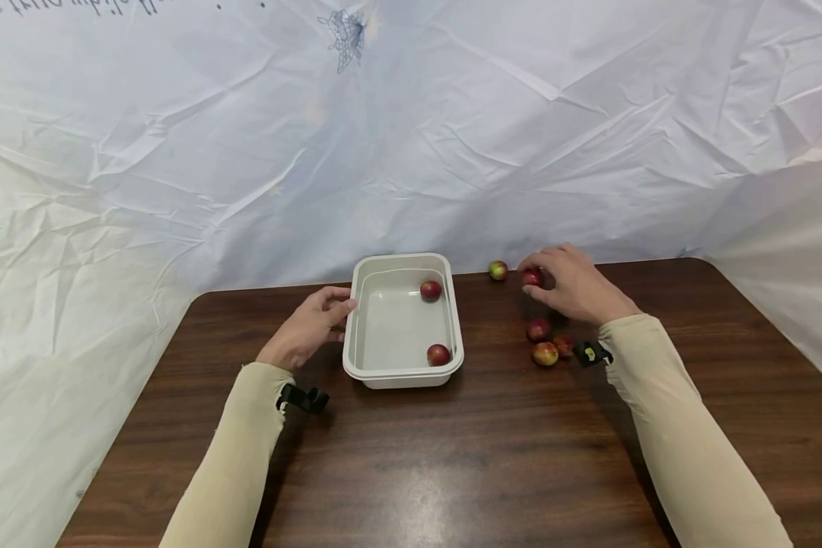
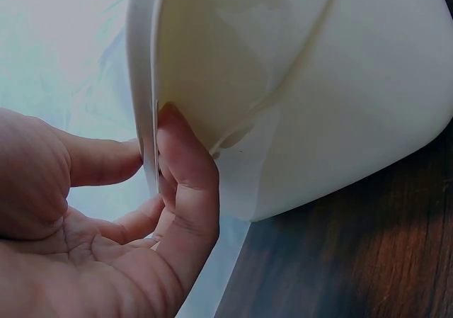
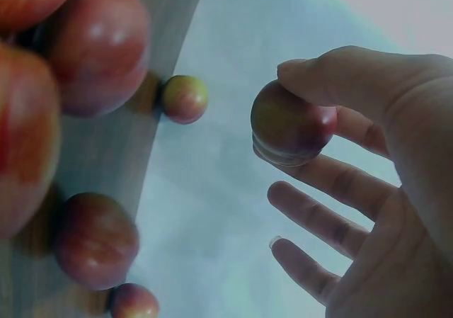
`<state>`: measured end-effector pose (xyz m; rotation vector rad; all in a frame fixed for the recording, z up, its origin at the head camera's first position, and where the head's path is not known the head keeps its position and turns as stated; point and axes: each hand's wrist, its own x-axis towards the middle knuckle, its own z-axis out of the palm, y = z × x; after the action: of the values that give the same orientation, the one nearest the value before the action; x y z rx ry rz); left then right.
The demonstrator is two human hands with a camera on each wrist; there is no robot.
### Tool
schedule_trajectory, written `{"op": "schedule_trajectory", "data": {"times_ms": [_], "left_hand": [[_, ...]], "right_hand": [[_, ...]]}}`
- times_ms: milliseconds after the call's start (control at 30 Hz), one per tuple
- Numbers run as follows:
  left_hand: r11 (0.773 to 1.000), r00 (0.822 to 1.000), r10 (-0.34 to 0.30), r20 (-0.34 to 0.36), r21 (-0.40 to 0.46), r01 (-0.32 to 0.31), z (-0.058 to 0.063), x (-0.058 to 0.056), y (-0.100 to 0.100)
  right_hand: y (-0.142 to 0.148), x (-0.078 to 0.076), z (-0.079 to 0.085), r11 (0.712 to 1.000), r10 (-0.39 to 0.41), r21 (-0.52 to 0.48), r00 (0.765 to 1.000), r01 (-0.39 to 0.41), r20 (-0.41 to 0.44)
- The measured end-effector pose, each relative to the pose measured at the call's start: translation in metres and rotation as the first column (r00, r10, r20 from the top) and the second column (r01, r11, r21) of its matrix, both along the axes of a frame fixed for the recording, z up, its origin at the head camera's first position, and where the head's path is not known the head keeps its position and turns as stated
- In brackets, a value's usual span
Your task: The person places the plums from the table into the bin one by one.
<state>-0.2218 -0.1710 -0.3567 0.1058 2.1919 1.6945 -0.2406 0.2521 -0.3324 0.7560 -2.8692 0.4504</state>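
Note:
A pale rectangular plastic container (image 1: 393, 327) stands at the back middle of the table, two red apples inside: one (image 1: 431, 290) far right, one (image 1: 438, 355) near right. At its left side my left hand (image 1: 306, 329) pinches the rim (image 2: 145, 70), thumb on one face and fingers on the other. My right hand (image 1: 578, 288) is at the back right, pinching a small dark red apple (image 3: 287, 123) between thumb and fingers; its other fingers stretch out apart. A yellow-green apple (image 1: 498, 270) sits left of this hand. Below it lie a red apple (image 1: 537, 329) and a yellow-red one (image 1: 545, 354).
Another mottled red apple (image 1: 563, 345) touches this group, near the black strap device (image 1: 592, 353) on my right wrist. A wrinkled white sheet (image 1: 452, 152) hangs behind the dark wooden table (image 1: 411, 457). A second black strap device (image 1: 303, 397) is on my left wrist.

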Motion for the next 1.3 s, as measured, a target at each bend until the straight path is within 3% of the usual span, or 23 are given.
{"op": "schedule_trajectory", "data": {"times_ms": [1067, 1300], "left_hand": [[1.0, 1.0, 0.002, -0.002, 0.0, -0.002, 0.001, 0.001, 0.002], [1.0, 1.0, -0.003, -0.012, 0.006, 0.003, -0.003, -0.001, 0.001]], "right_hand": [[-0.037, 0.028, 0.028, 0.997, 0.062, -0.035, 0.991, -0.067, -0.116], [-0.044, 0.031, 0.029, 0.99, 0.115, -0.054, 0.977, -0.127, -0.178]]}}
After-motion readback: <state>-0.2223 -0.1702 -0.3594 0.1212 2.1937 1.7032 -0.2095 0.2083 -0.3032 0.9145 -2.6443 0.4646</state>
